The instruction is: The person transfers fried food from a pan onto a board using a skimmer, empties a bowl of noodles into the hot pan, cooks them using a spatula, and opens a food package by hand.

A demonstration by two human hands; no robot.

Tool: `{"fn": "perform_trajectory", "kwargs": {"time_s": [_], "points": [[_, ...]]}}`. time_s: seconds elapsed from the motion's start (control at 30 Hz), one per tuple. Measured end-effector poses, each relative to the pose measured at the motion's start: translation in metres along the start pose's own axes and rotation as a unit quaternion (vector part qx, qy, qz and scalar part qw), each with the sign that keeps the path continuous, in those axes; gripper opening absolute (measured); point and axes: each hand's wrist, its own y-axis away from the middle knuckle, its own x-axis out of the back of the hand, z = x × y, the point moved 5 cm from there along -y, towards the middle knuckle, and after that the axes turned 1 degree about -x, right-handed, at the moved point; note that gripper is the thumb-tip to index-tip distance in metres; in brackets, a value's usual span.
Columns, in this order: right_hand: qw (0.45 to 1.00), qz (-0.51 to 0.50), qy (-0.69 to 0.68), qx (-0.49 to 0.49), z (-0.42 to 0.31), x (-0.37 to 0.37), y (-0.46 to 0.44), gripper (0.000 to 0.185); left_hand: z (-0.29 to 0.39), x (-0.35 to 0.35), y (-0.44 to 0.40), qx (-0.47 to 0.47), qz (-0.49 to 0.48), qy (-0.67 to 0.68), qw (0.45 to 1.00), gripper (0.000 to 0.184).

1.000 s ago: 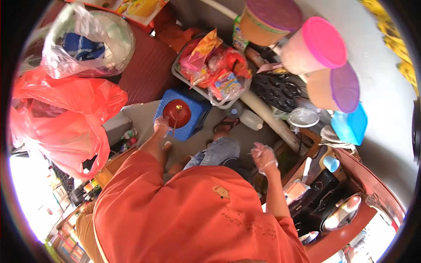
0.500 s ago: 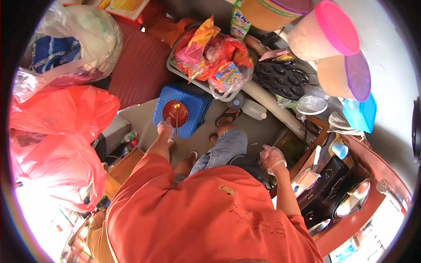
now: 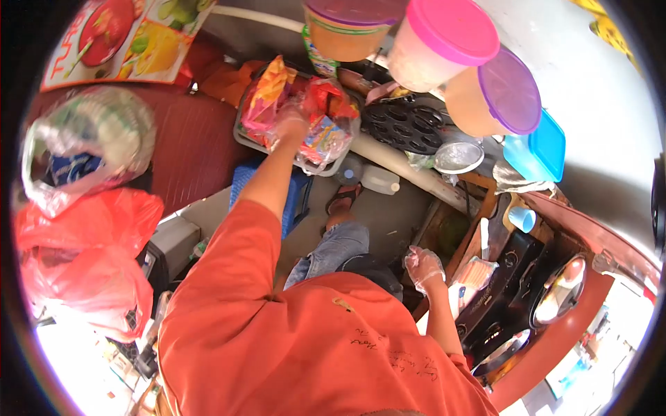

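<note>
My left hand (image 3: 292, 125), in a clear plastic glove, reaches into a grey tray (image 3: 244, 139) of packets. It touches a clear plastic bag (image 3: 340, 147) with a colourful packet inside, beside an orange and pink packet (image 3: 262, 97). Its fingers are blurred against the wrappers, so its grip cannot be made out. Below the forearm stands a blue stool (image 3: 243, 182), partly covered by the sleeve. My right hand (image 3: 423, 268), also gloved, hangs near the wooden counter with fingers curled in and nothing visible in them.
Tubs with pink (image 3: 458, 28) and purple lids (image 3: 510, 90) stand at the upper right, near a black moulded pan (image 3: 402, 126) and a strainer (image 3: 459, 157). A black stove (image 3: 503, 277) is at the right. Red plastic bags (image 3: 90, 243) hang at the left.
My left hand has left the red bowl on the blue stool and moved up into the tray. My forearm and sleeve now hide the bowl. The right hand stays low, fingers curled.
</note>
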Motion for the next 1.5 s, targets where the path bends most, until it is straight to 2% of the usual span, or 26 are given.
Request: {"fn": "perform_trajectory", "kwargs": {"time_s": [0.13, 0.23, 0.27, 0.33, 0.37, 0.53, 0.6, 0.67, 0.7, 0.73, 0.77, 0.8, 0.83, 0.87, 0.93, 0.97, 1.0, 1.03, 1.07, 1.13, 1.2, 1.23, 1.27, 1.33, 1.37, 1.5], "points": [[0.998, 0.021, 0.034, -0.057, 0.021, 0.006, 0.014, 0.040, -0.049, -0.090, -0.064, 0.018, -0.144, -0.122, 0.982, 0.037], [0.994, -0.008, -0.009, -0.108, 0.020, 0.020, 0.031, 0.043, -0.031, -0.035, -0.026, -0.153, 0.083, -0.128, 0.976, 0.036], [0.994, -0.003, -0.017, -0.112, 0.020, 0.020, 0.037, 0.043, -0.018, -0.008, -0.006, -0.162, 0.084, -0.130, 0.974, 0.036], [0.995, 0.049, -0.024, -0.087, 0.018, 0.022, 0.046, 0.040, 0.005, 0.054, 0.024, 0.030, -0.012, -0.093, 0.995, 0.031], [0.995, 0.067, -0.024, -0.075, 0.013, 0.027, 0.051, 0.041, -0.026, 0.018, 0.012, -0.061, 0.076, -0.095, 0.991, 0.030], [0.992, 0.038, -0.074, -0.099, 0.005, 0.030, 0.066, 0.041, 0.028, 0.115, 0.072, -0.198, 0.062, -0.093, 0.974, 0.027], [0.990, 0.108, -0.071, -0.058, 0.001, 0.034, 0.075, 0.041, 0.041, 0.141, 0.091, -0.238, 0.079, -0.066, 0.966, 0.026], [0.986, 0.129, -0.094, -0.053, 0.009, 0.024, 0.079, 0.044, 0.067, 0.164, 0.120, -0.349, 0.019, 0.124, 0.929, 0.023], [0.977, 0.182, -0.059, 0.088, 0.008, 0.011, 0.075, 0.047, 0.093, 0.184, 0.151, -0.421, 0.019, 0.127, 0.898, 0.021], [0.947, 0.234, -0.018, 0.219, 0.008, 0.004, 0.083, 0.051, 0.118, 0.200, 0.178, -0.481, -0.048, 0.094, 0.871, 0.021], [0.920, 0.115, -0.367, 0.077, 0.015, 0.000, 0.083, 0.061, 0.137, 0.200, 0.203, -0.591, -0.053, 0.038, 0.804, 0.017], [0.738, -0.005, -0.672, -0.057, 0.006, -0.011, 0.088, 0.071, 0.165, 0.210, 0.235, -0.625, -0.097, 0.145, 0.761, 0.010], [0.651, -0.047, -0.756, -0.046, 0.009, -0.022, 0.090, 0.083, 0.185, 0.216, 0.265, -0.668, -0.133, 0.170, 0.712, 0.007], [0.553, -0.084, -0.829, -0.021, 0.016, -0.031, 0.095, 0.095, 0.201, 0.206, 0.287, -0.670, -0.260, 0.199, 0.667, 0.014], [0.375, -0.118, -0.919, 0.002, 0.019, -0.016, 0.127, 0.108, 0.242, 0.218, 0.349, -0.649, -0.372, 0.232, 0.622, 0.016], [0.345, -0.108, -0.930, 0.073, 0.030, -0.015, 0.143, 0.118, 0.261, 0.216, 0.381, -0.730, -0.338, 0.210, 0.555, 0.018], [0.235, -0.095, -0.967, -0.031, 0.039, -0.017, 0.165, 0.096, 0.272, 0.214, 0.411, -0.801, -0.296, 0.191, 0.484, 0.020], [0.226, -0.016, -0.972, 0.068, 0.054, -0.022, 0.177, 0.080, 0.285, 0.212, 0.437, -0.865, -0.259, 0.194, 0.384, 0.029], [0.218, 0.063, -0.960, 0.164, 0.071, -0.033, 0.189, 0.064, 0.292, 0.199, 0.455, -0.864, -0.294, 0.204, 0.353, 0.033], [0.181, 0.112, -0.950, 0.227, 0.108, -0.071, 0.218, 0.040, 0.320, 0.206, 0.505, -0.912, -0.230, 0.155, 0.303, 0.035], [0.186, 0.207, -0.938, 0.206, 0.117, -0.079, 0.262, 0.042, 0.345, 0.205, 0.542, -0.940, -0.202, 0.194, 0.194, 0.028], [0.159, 0.178, -0.945, 0.224, 0.127, -0.094, 0.271, 0.044, 0.354, 0.204, 0.559, -0.912, -0.236, 0.175, 0.287, 0.023], [0.148, 0.243, -0.939, 0.194, 0.134, -0.103, 0.287, 0.048, 0.364, 0.208, 0.577, -0.915, -0.224, 0.181, 0.282, 0.019], [0.099, 0.314, -0.921, 0.210, 0.136, -0.107, 0.310, 0.049, 0.384, 0.184, 0.605, -0.866, -0.316, 0.025, 0.386, 0.021], [0.091, 0.327, -0.916, 0.213, 0.136, -0.111, 0.316, 0.049, 0.389, 0.189, 0.624, -0.877, -0.262, 0.043, 0.401, 0.022], [0.004, 0.408, -0.880, 0.245, 0.146, -0.129, 0.326, 0.047, 0.416, 0.167, 0.665, -0.857, -0.305, 0.093, 0.406, 0.026]]}}
